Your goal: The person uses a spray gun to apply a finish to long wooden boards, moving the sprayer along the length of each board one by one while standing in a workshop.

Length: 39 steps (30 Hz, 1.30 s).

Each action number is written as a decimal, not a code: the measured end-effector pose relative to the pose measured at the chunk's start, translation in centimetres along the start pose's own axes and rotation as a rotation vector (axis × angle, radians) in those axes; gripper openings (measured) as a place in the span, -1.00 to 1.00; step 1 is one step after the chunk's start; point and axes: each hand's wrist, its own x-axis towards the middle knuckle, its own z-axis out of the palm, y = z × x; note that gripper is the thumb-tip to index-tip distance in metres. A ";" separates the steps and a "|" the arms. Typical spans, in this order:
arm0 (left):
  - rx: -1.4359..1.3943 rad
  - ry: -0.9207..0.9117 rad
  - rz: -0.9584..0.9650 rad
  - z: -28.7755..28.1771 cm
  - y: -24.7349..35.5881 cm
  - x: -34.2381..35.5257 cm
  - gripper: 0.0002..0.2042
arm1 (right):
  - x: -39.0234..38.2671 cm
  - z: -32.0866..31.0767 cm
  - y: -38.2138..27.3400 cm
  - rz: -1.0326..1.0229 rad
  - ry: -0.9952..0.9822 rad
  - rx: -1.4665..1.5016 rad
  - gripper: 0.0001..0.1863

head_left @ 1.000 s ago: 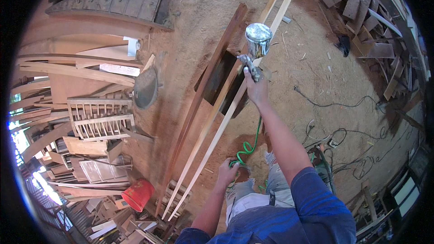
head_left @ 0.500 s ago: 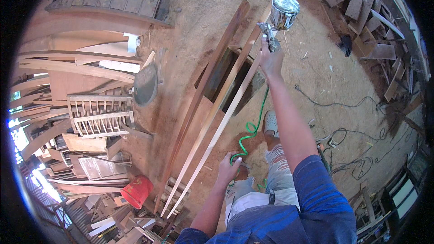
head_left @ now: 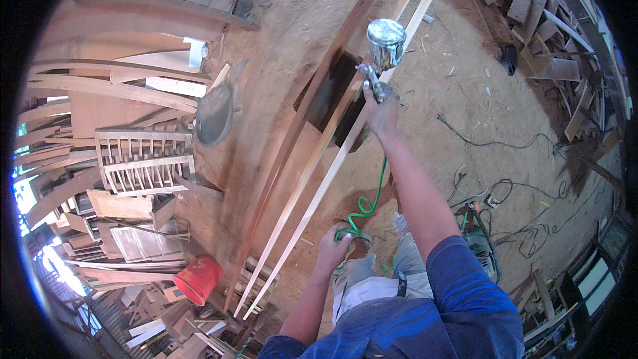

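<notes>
My right hand (head_left: pixel 381 112), arm stretched forward, is closed round the handle of a spray gun (head_left: pixel 373 80) with a paint-smeared metal cup (head_left: pixel 387 45) on top. The gun is over the long wooden strips. From beneath it a coiled green air hose (head_left: pixel 361 209) drops toward my left hand (head_left: pixel 333 247), whose fingers are wrapped round the hose near my knee. Two pale wooden strips (head_left: pixel 307 216) and one dark brown strip (head_left: pixel 282 159) run side by side from the lower left to the top. The far part of the middle strip looks browner than its near end.
A dark box-like piece (head_left: pixel 330 96) lies beneath the strips. On the left are a red bucket (head_left: pixel 199 280), a slatted wooden frame (head_left: pixel 146 163) and stacked boards. Black cables (head_left: pixel 505 143) and a green-and-black machine (head_left: pixel 480 249) lie right. Offcuts (head_left: pixel 525 20) are heaped at the far right.
My right hand has brought the spray gun nearer and leftward along the strips. The left hand keeps hold of the hose with little movement. More of the machine at right shows.
</notes>
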 end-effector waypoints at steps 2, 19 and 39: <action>-0.003 0.007 -0.020 -0.8 -0.4 -1.1 -0.65 | -2.7 0.6 0.1 -0.008 -0.020 -0.047 -0.61; 0.033 0.006 -0.139 -2.3 -3.0 -4.6 -0.61 | -7.9 1.6 -0.7 0.045 -0.112 0.053 -0.68; 0.020 0.050 -0.139 -4.0 -5.9 -7.6 -0.61 | -11.1 3.7 0.7 0.011 -0.049 -0.075 -0.71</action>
